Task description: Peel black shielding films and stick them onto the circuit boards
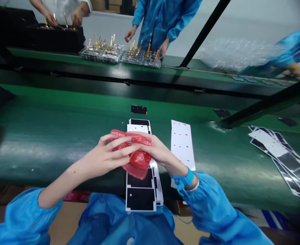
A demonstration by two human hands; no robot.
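The person's left hand [101, 160] and right hand [155, 146] are both curled closed around a crumpled red plastic bag [137, 154], their fingers wrapped over it and meeting on top. The bag is held just above the near part of a green tabletop [50, 136], over a long black-and-white printed sheet [141, 199] that runs out from under it on both sides. Just to the right of the bag lies a white sheet with small black marks [182, 146]. Well to the right of the bag is a loose, fanned stack of similar sheets [280, 156], and a small black piece [139, 109] lies a little beyond it. A blue strap [184, 178] circles the right wrist, and blue gown sleeves [19, 217] cover both forearms. Farther off past the bag, across a raised green rail, a co-worker in a blue gown [165, 20] stands with both hands near clear trays [121, 54] bristling with gold ribbon strips.
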